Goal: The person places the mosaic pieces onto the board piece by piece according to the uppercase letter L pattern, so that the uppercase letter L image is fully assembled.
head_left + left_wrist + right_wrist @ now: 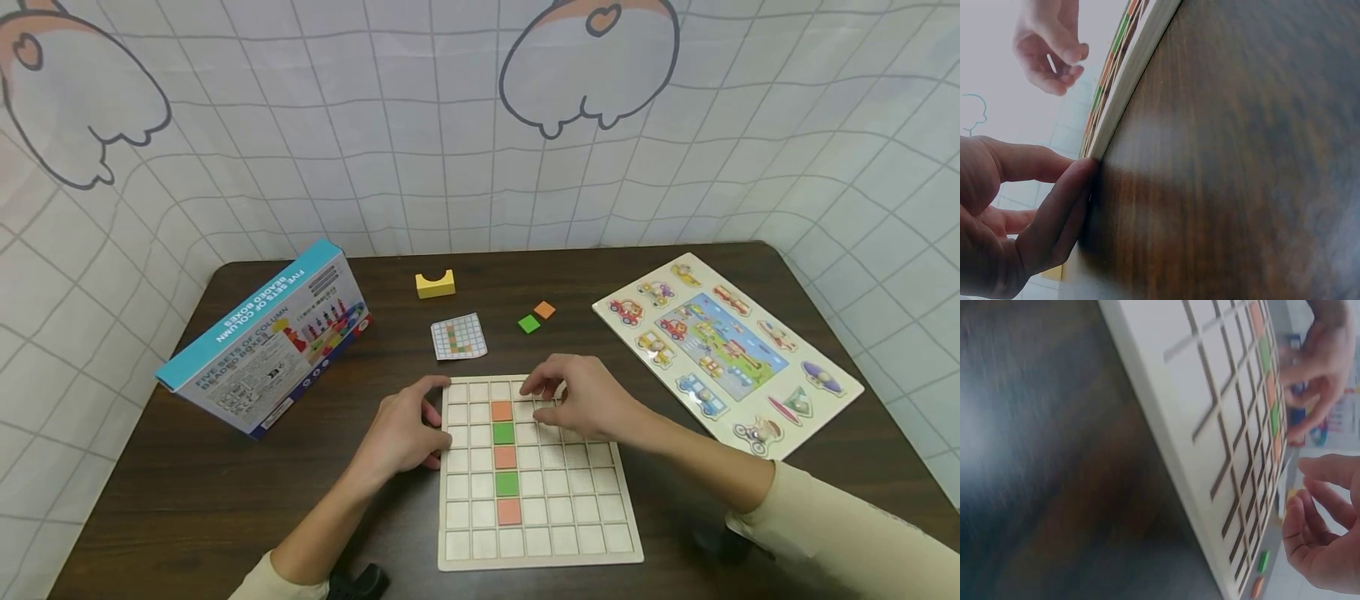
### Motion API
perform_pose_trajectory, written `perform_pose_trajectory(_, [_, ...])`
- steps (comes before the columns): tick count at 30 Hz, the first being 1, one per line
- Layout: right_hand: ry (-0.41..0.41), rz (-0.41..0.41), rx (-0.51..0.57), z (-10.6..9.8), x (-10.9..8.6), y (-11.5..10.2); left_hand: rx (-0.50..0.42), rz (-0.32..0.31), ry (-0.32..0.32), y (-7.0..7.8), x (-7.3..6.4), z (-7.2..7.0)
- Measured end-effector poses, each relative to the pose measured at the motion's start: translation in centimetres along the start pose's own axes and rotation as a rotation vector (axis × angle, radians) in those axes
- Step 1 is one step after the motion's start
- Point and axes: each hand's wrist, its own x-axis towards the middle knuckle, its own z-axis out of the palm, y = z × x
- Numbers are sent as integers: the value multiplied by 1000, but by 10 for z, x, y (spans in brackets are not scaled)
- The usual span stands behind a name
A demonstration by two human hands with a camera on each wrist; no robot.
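A pale wooden grid board (540, 546) lies on the dark table. Orange squares, among them one orange tile (508, 511), alternate with green ones, such as a green tile (507, 483), down its third column. My left hand (401, 429) touches the board's left edge near the upper corner; in the left wrist view its fingertips (1082, 169) meet the rim. Above the board's upper right part hovers my right hand (588, 398), fingers loosely bent. No tile shows between its thumb and fingers (1297, 534). Beyond the board lies a small pattern card (459, 337).
A loose green tile (528, 323) and a loose orange tile (544, 310) lie behind the board. A yellow arched block (435, 285) stands farther back. To the left is a printed box (277, 342); to the right, a picture puzzle board (731, 354).
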Motion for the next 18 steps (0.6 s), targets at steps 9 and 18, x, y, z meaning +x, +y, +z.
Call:
perform_pose_trajectory(9, [52, 93, 26, -15, 23, 22, -1, -4, 2, 1, 1, 0])
perform_pose_trajectory(18, [101, 166, -8, -22, 50, 39, -10, 8, 0, -1, 1, 0])
